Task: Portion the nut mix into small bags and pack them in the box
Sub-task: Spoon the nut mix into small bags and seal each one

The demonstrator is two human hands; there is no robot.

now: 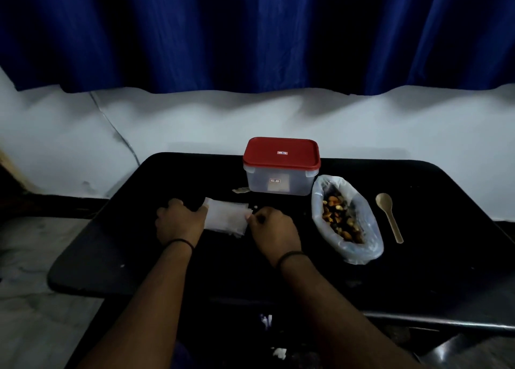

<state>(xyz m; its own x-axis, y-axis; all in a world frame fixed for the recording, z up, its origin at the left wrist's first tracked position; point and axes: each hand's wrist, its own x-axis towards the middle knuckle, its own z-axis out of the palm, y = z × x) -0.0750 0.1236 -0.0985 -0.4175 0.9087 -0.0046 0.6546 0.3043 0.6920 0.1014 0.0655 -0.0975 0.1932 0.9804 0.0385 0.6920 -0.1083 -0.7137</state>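
Both hands on the small bags (227,217): left grip (179,219) pinned the stack to the counter (278,279), right grip (271,228) pinched its edge, probably to peel one. Nut mix (344,219) right, box (281,166) behind, lidded.

i get just one view, the head camera, wide-angle, looking forward and down over the black table (418,271), close above both forearms. it faces a blue curtain (250,34); the dim edges seem bowed, probably by the lens.
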